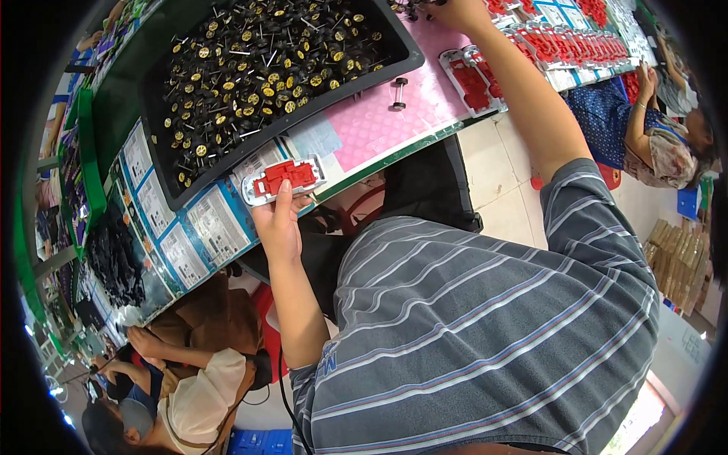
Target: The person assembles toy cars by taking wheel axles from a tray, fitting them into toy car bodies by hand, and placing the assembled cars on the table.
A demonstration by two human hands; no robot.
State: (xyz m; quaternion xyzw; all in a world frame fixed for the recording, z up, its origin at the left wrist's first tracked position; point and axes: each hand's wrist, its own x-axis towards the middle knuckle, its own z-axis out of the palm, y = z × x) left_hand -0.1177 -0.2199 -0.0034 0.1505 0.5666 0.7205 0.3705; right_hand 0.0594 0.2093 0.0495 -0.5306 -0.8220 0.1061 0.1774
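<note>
My left hand [279,226] grips a toy car body [283,180], thumb on top and fingers beneath. The piece has a white and silver shell with a red inner part facing up. It is held at the table's near edge, beside a black tray [303,114] heaped with small black wheels on metal axles, many with yellow hubs. My right hand [459,14] reaches to the far edge of the view, at a small group of black wheel axles [409,7]; its fingertips are mostly cut off. One wheel axle [399,94] lies alone on the pink mat.
More red-and-silver car bodies [472,80] lie under my right forearm, and a long row [565,45] extends to the right. A pink mat [371,136] and printed sheets [216,221] cover the table. Other people sit at lower left and far right.
</note>
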